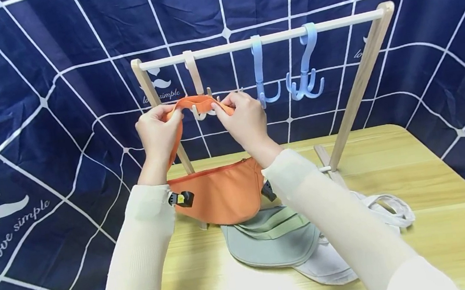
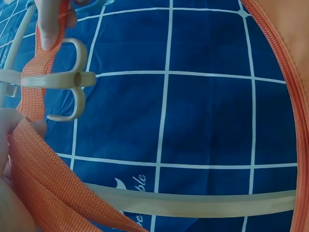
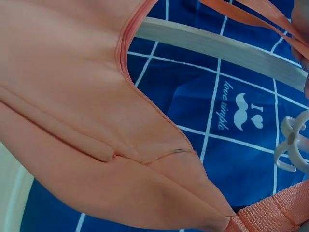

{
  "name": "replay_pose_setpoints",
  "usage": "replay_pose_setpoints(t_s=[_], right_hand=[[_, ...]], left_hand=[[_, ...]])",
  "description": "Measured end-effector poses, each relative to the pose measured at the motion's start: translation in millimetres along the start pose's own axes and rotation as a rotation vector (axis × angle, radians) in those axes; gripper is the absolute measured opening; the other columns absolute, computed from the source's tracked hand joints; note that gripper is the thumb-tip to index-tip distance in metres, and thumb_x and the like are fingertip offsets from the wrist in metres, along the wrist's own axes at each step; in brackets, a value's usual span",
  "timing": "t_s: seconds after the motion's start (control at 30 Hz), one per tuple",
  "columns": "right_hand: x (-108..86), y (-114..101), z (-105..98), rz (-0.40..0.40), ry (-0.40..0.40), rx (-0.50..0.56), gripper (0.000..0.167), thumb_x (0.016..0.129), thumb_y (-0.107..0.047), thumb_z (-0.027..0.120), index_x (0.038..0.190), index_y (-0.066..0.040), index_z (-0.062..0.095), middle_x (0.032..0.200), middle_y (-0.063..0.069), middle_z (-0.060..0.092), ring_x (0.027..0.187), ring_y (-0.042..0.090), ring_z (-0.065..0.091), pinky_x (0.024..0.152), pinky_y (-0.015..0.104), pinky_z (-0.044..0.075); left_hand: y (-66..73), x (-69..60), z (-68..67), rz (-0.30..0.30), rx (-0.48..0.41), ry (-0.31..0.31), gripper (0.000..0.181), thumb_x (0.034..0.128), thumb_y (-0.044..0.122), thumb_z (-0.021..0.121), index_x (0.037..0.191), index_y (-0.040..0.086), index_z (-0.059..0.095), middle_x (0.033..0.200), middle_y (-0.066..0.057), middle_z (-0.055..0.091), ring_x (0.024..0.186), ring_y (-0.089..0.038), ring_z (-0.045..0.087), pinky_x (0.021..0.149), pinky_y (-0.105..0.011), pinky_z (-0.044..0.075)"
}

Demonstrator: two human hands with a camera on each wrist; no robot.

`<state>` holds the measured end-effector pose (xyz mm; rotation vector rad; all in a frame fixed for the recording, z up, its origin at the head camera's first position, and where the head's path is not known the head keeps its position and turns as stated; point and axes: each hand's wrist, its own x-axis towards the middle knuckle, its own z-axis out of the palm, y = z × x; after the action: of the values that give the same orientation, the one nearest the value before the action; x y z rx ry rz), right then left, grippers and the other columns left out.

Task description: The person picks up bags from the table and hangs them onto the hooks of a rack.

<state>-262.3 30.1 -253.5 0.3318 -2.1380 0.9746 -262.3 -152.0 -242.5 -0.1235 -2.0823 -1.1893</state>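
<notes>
An orange bag [image 1: 221, 194] hangs by its strap [image 1: 196, 102] below both hands in the head view. My left hand [image 1: 158, 132] pinches the strap to the left of a beige multi-prong hook [image 1: 194, 74], and my right hand [image 1: 247, 120] pinches it to the right. The left wrist view shows the strap [image 2: 34, 96] lying against the hook [image 2: 58, 80], with one prong in front of it. In the right wrist view the bag [image 3: 96, 121] fills much of the left side, with the hook [image 3: 292, 140] at the right edge.
The white bar [image 1: 280, 36] of a wooden rack carries two blue hooks [image 1: 259, 69] [image 1: 304, 71] to the right. Beneath the orange bag, a grey-green bag [image 1: 266, 245] and a white bag [image 1: 330, 263] lie on the wooden table [image 1: 446, 215]. Dark blue curtain hangs behind.
</notes>
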Motion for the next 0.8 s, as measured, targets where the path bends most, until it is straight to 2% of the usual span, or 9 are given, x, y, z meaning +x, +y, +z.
replay_pose_setpoints(t_s=[0.2,0.47,0.57,0.8], right_hand=[[-10.6,2.6,8.0,0.003,0.001,0.045,0.025,0.086,-0.032,0.07,0.079,-0.009,0.069,0.078,0.003,0.065,0.07,0.02,0.058,0.058,0.034,0.045],[-20.8,7.0,14.2,-0.006,0.057,0.116,0.023,0.084,-0.028,0.072,0.077,-0.007,0.07,0.075,0.005,0.065,0.067,0.021,0.058,0.058,0.033,0.045],[-23.7,7.5,14.8,0.022,0.051,0.132,0.022,0.084,-0.029,0.072,0.078,-0.008,0.071,0.077,0.005,0.066,0.069,0.02,0.059,0.059,0.033,0.045],[-29.9,8.9,15.2,0.112,0.012,0.109,0.024,0.083,-0.036,0.072,0.082,-0.013,0.072,0.081,0.0,0.067,0.071,0.018,0.059,0.057,0.035,0.044]], left_hand=[[-9.7,-7.6,-1.5,-0.005,-0.013,0.004,0.016,0.0811,0.017,0.074,0.087,0.002,0.076,0.079,-0.01,0.07,0.066,-0.013,0.053,0.059,-0.019,0.039],[-15.8,-16.1,-0.6,0.01,-0.058,0.0,0.016,0.0809,0.016,0.075,0.088,0.001,0.076,0.082,-0.011,0.071,0.068,-0.014,0.055,0.061,-0.019,0.041],[-17.7,-19.0,0.1,0.007,-0.071,0.001,0.016,0.0809,0.015,0.075,0.089,0.001,0.076,0.083,-0.012,0.071,0.069,-0.015,0.056,0.062,-0.018,0.042],[-22.4,-24.1,0.0,-0.046,-0.09,-0.027,0.017,0.0812,0.015,0.074,0.092,0.001,0.075,0.083,-0.012,0.07,0.068,-0.018,0.06,0.059,-0.017,0.047]])
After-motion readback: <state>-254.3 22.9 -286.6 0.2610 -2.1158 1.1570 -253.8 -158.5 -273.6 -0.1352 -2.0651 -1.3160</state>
